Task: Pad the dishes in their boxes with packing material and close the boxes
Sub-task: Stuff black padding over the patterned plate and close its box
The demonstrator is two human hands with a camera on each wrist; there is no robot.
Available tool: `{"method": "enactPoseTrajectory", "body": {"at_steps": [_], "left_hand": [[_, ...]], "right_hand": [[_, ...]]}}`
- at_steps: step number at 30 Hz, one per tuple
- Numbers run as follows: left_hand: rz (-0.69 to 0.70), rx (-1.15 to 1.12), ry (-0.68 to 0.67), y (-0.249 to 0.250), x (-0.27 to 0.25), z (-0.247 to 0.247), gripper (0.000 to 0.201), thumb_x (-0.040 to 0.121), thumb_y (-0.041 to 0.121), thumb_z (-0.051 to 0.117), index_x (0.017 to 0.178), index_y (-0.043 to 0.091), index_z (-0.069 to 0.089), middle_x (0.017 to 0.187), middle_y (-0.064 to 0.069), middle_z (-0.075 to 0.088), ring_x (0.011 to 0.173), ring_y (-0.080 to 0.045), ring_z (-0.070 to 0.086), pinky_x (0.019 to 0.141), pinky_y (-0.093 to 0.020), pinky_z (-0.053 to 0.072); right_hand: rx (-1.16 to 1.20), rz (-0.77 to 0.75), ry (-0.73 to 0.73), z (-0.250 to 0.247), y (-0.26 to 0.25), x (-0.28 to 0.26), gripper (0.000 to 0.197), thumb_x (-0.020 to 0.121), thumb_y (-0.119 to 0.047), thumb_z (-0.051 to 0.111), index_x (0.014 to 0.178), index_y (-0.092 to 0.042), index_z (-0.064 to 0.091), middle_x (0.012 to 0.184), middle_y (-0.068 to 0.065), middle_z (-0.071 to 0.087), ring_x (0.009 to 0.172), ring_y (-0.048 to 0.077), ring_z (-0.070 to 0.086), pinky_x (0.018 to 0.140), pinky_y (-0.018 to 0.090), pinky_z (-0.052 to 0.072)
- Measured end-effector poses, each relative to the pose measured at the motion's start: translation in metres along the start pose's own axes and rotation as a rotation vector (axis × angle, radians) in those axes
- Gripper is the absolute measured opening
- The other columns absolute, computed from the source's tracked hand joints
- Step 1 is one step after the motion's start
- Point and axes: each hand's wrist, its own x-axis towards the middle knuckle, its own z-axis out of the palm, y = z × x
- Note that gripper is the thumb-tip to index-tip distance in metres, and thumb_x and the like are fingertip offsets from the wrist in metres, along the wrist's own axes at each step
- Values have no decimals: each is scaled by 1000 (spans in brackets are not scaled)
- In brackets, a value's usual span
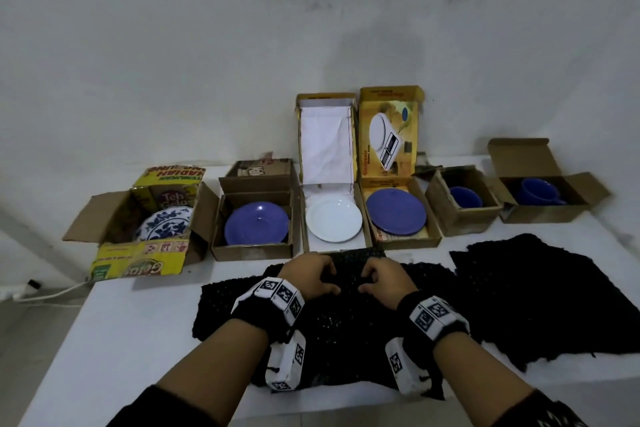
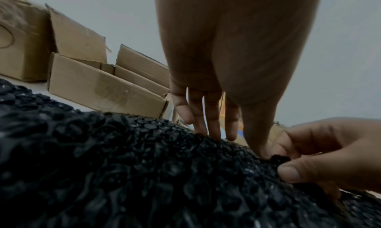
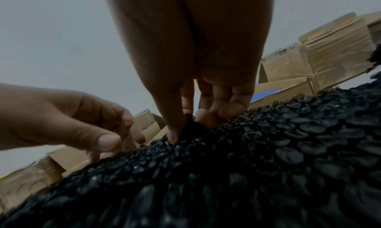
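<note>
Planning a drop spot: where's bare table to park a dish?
Bare table lies left of the black bubble wrap, in front of the yellow box. Crowded: the back row of boxes, and the right side under the second sheet. Both hands grip the wrap.

Six open boxes lining up along the wall (image 1: 311, 28)
Each is holding a dish; bubble wrap sheet (image 1: 339, 340) is lying before the white-plate box (image 1: 332, 246), a second sheet (image 1: 540, 295) right of it.

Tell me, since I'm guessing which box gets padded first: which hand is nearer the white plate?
Left, narrowly. The left hand sits just below the white plate; the right hand lies below and to its right. Both pinch the black bubble wrap.
</note>
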Motion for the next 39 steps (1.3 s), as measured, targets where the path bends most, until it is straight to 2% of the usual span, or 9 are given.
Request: {"method": "enactPoseTrajectory", "body": {"at_steps": [8,13,18,20,23,29,31,34,39], "left_hand": [[-47,-179,32,10,11,-5,23,77,28,75,93,14,65,95,-1,66,92,-15,59,81,-25,47],[-58,-273,51,13,15,-10,19,84,18,68,98,5,65,87,5,57,86,-8,52,73,-15,35],[-58,-331,58,12,14,-15,10,89,19,61,87,10,63,85,-2,59,84,-14,55,73,-22,39],[-38,-399,125,11,14,-22,12,91,19,59,80,13,59,80,-2,58,79,-14,54,70,-24,40],[-11,-556,216,11,14,-35,15,93,17,56,78,14,56,73,1,56,72,-11,52,67,-23,39],[21,-786,385,2,13,-47,18,91,19,60,74,19,54,71,3,53,68,-9,50,64,-21,41],[9,-820,464,-5,12,-50,16,85,19,68,90,16,53,89,0,56,82,-8,54,69,-11,43],[61,-851,483,-23,7,-61,52,80,15,73,124,12,44,118,7,49,108,1,48,84,-7,44],[126,-995,465,-61,-4,-87,39,80,4,71,113,14,52,100,-3,65,93,-12,62,82,-22,51]], "right_hand": [[260,-135,59,-34,0,8,8,86,-9,63,86,-15,59,79,4,53,75,17,50,63,18,38],[276,-115,45,-41,1,14,11,92,-7,55,92,-18,54,70,0,48,65,13,47,63,26,38],[43,-214,250,-41,-1,9,35,89,-36,61,118,-18,52,113,4,45,109,22,38,93,34,36],[-24,-293,376,-43,-10,5,39,84,-47,63,112,-20,56,112,0,42,108,20,35,93,33,36],[-13,-301,273,-42,-24,6,47,78,-58,64,110,-24,60,111,-3,48,107,15,43,93,36,37],[292,-325,215,-38,-52,17,11,85,-24,68,88,-14,64,86,2,63,83,20,60,75,32,46],[371,-307,199,-40,-60,22,9,87,-21,65,84,-14,62,80,4,63,79,22,60,73,35,48],[478,-331,141,-46,-79,30,8,91,-16,60,88,-9,61,80,5,62,78,19,59,73,33,46],[645,-293,186,-43,-125,46,19,89,-11,62,102,-12,49,82,13,59,76,21,58,63,20,46]]}}
